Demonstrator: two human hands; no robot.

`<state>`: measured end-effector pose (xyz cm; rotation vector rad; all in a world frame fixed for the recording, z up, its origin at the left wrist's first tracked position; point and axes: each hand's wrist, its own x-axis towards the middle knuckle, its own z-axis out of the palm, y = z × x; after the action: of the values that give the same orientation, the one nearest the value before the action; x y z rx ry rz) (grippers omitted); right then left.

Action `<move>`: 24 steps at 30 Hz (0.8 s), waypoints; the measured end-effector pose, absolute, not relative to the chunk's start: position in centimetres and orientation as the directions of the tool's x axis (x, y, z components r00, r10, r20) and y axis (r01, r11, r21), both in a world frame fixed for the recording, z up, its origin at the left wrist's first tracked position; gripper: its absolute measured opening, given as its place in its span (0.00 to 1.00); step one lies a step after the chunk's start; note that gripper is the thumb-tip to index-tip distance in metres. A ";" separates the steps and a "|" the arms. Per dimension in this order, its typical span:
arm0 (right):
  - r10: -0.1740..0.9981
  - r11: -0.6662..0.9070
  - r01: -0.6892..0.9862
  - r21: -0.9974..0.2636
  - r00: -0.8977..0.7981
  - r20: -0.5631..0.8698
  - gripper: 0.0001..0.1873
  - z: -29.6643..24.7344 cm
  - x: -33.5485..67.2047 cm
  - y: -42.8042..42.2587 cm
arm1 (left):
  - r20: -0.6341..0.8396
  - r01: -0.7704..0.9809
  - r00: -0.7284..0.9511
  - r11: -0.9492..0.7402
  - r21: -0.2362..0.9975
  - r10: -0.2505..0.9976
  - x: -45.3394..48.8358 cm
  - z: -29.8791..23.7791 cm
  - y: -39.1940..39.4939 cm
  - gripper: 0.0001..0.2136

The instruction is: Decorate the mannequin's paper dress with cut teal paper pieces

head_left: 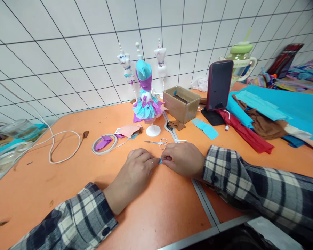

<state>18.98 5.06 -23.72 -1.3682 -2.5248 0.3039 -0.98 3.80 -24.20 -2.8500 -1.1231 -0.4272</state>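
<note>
Both hands meet low over the orange table, pinching a small piece of blue crepe paper [160,160] that is mostly covered by the fingers. My left hand [138,168] is closed on its left side, palm down. On the other side, my right hand [182,159] has its fingers curled and pressed together at the paper. Just beyond the fingertips lie small scissors [156,142] with their handles toward the right. Behind them stands a mini mannequin [146,99] on a round white base, dressed in blue and purple crepe paper.
A tape roll [104,143] and paper scraps [127,131] lie at left of centre. A cardboard box [181,103], an upright phone [220,85] and a blue strip [205,128] are to the right. Crepe sheets [266,114] cover the far right. A white cable [52,146] loops at left.
</note>
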 end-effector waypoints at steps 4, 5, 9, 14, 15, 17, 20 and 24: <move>0.845 0.531 0.782 -0.327 -0.516 0.136 0.07 -23.9 19.0 5.0 | 0.234 0.678 0.709 -0.734 0.035 0.665 -0.8 -23.9 3.7 0.09; 0.843 0.533 0.779 -0.329 -0.521 0.133 0.07 -24.0 19.0 5.0 | 0.232 0.677 0.711 -0.735 0.032 0.664 -0.8 -23.8 3.7 0.08; 0.839 0.537 0.781 -0.317 -0.533 0.110 0.09 -23.9 19.0 5.0 | 0.243 0.676 0.708 -0.736 0.040 0.664 -0.9 -23.8 3.7 0.09; 0.852 0.510 0.782 -0.358 -0.516 0.088 0.08 -23.7 18.8 5.0 | 0.239 0.710 0.653 -0.691 0.139 0.719 -0.9 -23.7 3.8 0.10; 0.857 0.500 0.781 -0.373 -0.510 0.082 0.07 -23.6 18.8 5.0 | 0.219 0.716 0.649 -0.682 0.149 0.729 -0.9 -23.5 3.8 0.10; 0.866 0.477 0.778 -0.408 -0.496 0.067 0.06 -23.6 18.8 5.1 | 0.183 0.724 0.647 -0.672 0.157 0.740 -0.9 -23.1 3.8 0.10; 0.865 0.471 0.767 -0.436 -0.499 0.056 0.08 -23.4 18.7 5.2 | 0.175 0.727 0.643 -0.666 0.165 0.746 -1.0 -22.6 3.7 0.10; 0.826 0.537 0.766 -0.354 -0.562 0.036 0.10 -23.1 18.9 5.3 | 0.184 0.720 0.642 -0.668 0.187 0.744 -1.2 -22.5 3.7 0.10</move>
<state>18.87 5.26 -23.14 -1.3516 -2.5747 0.4454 -1.16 3.75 -22.48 -2.9331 -1.3116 -0.3999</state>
